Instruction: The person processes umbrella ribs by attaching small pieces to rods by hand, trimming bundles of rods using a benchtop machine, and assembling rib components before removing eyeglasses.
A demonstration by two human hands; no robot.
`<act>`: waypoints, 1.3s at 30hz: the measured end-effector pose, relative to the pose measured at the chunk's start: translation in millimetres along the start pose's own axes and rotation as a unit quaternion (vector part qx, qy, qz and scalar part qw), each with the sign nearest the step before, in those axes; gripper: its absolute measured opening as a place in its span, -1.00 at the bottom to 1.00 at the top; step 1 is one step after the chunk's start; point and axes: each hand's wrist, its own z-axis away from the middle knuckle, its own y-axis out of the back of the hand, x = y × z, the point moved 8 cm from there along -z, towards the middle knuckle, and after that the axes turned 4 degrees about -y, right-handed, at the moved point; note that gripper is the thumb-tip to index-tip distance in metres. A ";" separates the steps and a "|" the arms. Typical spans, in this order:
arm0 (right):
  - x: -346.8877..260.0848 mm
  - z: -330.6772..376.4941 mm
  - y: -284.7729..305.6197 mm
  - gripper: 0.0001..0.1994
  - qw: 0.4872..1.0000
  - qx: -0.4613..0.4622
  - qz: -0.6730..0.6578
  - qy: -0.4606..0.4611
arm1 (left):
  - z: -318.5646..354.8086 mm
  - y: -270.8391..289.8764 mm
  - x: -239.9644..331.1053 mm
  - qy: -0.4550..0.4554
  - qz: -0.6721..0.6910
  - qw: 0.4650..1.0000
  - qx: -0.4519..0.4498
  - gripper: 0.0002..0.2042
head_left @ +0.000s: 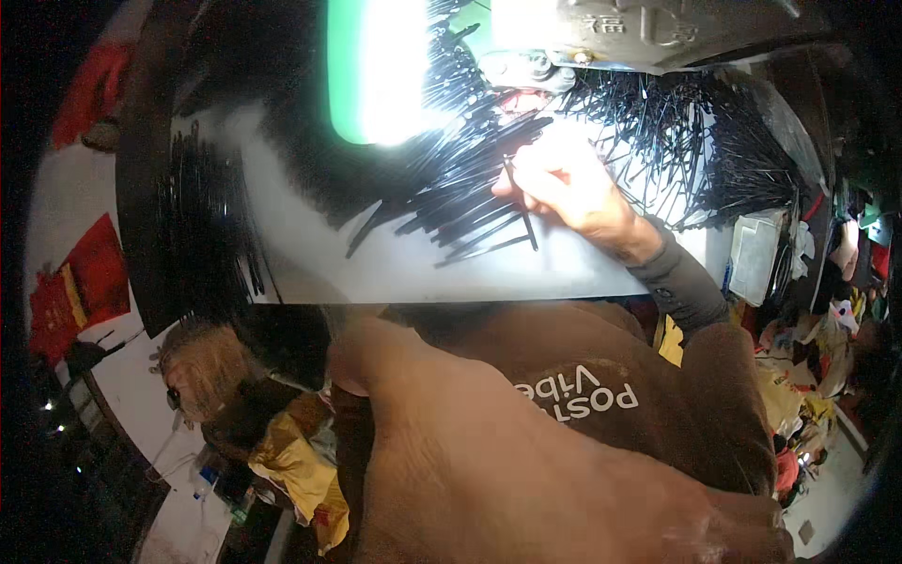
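Observation:
My right hand (573, 193), in a dark sleeve, is over the pale worktop (348, 273) with its fingers pinched on a thin black strip (526, 211). One end of the strip slants down toward the table's near edge. Under and beyond the fingers lie many loose black strips (442, 193), heaped toward the lit middle. Very close, my bare left forearm (470, 432) fills the lower middle. It runs to the lower right, where part of my left hand (705, 517) shows. That hand's fingers are not visible.
A glaring lamp with a green edge (343, 75) and a grey metal machine housing (695, 33) overhang the table. More black strips (742, 160) pile at the right, near a clear plastic box (756, 254). Another person's arm (847, 249) shows farther right. Yellow bags (301, 465) are below left.

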 end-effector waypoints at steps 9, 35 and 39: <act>5.1 9.5 19.8 -0.83 0.997 0.076 -0.028 0.012 | 21.2 35.3 5.8 0.223 -0.090 0.970 0.025 -0.11; -21.8 45.8 42.5 -0.94 0.918 0.181 0.347 0.064 | 74.6 137.4 84.1 0.120 -0.910 0.382 0.109 -0.83; -16.3 18.0 42.5 -0.93 0.961 0.187 0.186 0.085 | 65.1 152.8 63.7 0.137 -0.861 0.463 0.158 -0.75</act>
